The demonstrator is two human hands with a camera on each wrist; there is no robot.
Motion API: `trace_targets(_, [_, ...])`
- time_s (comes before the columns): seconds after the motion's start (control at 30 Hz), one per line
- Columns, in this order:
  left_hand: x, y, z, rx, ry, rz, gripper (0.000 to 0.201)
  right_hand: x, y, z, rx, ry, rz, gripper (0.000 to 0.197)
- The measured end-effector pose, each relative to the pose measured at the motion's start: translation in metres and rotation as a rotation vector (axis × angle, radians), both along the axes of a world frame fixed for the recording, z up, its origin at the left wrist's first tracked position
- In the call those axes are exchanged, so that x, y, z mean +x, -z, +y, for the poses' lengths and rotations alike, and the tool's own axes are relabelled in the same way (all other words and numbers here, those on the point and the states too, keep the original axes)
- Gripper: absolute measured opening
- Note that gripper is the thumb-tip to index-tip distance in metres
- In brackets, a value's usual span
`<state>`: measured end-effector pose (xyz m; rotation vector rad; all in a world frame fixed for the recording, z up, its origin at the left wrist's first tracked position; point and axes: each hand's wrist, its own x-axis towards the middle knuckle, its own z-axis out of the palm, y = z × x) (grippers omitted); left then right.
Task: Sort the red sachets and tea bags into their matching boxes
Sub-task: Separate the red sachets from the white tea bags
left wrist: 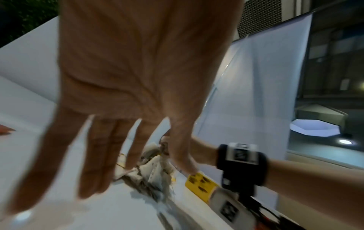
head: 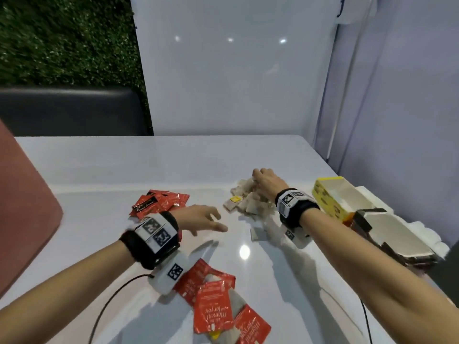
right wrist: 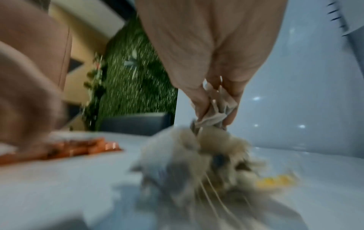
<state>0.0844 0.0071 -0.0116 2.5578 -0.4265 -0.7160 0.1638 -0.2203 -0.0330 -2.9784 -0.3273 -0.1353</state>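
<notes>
A heap of pale tea bags with yellow tags lies right of the table's middle. My right hand reaches over its far side and pinches a bunch of tea bags between thumb and fingers. My left hand hovers just left of the heap with straight spread fingers, holding nothing. Red sachets lie in two groups: one behind my left wrist, another near the front edge with tea bags mixed in. A yellow box stands open at the right, and a dark box lies open nearer me.
The white table ends at a white wall panel behind and a pale partition on the right. A pink rounded chair back stands at the left edge. Black cables run from both wrist cameras across the front of the table.
</notes>
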Motion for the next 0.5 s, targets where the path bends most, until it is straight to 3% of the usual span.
trace_targets(0.1, [-0.047, 0.011, 0.028, 0.190, 0.017, 0.079, 0.106, -0.001, 0.010, 0.000, -0.142, -0.007, 0.151, 0.038])
trace_targets(0.17, [-0.073, 0.024, 0.034, 0.225, 0.016, 0.053, 0.144, -0.013, 0.004, 0.002, -0.179, 0.014, 0.120, 0.047])
trace_targets(0.2, [-0.082, 0.030, 0.033, 0.232, 0.011, 0.031, 0.153, -0.023, -0.002, 0.004, -0.186, 0.014, 0.061, 0.050])
trace_targets(0.27, [-0.092, 0.040, 0.029, 0.236, -0.003, -0.015, 0.151, -0.054, -0.017, 0.012, -0.224, -0.032, -0.073, 0.052])
trace_targets(0.33, [-0.095, 0.044, 0.020, 0.246, -0.011, -0.069, 0.132, -0.093, -0.028, 0.020, -0.210, -0.125, -0.067, 0.047])
trace_targets(0.43, [-0.088, 0.048, 0.013, 0.177, -0.040, -0.064, 0.111, -0.158, -0.022, 0.031, -0.027, -0.192, 0.237, 0.055])
trace_targets(0.5, [-0.084, 0.047, 0.015, 0.082, -0.087, -0.012, 0.090, -0.193, -0.009, 0.037, -0.029, -0.193, 0.407, 0.063])
